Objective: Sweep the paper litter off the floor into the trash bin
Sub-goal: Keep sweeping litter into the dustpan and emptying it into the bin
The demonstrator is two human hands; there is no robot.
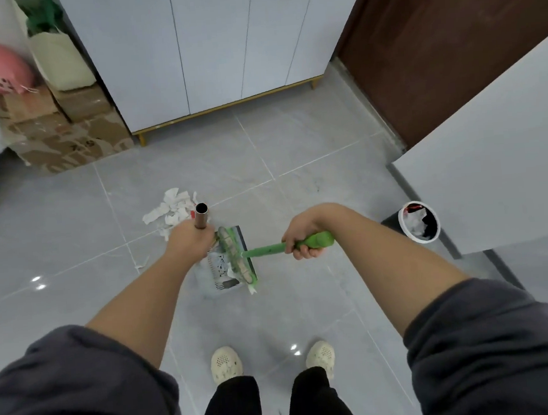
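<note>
No legible text; dark print on cardboard box [77, 146] too blurred to read.

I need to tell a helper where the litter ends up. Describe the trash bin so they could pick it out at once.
Start at the dark brown door on the right and follow the floor toward the white panel that juts in. The trash bin stands on the floor by that panel's lower edge, right of the right hand. It is the only small round container: dark body, white liner, paper inside.
</note>
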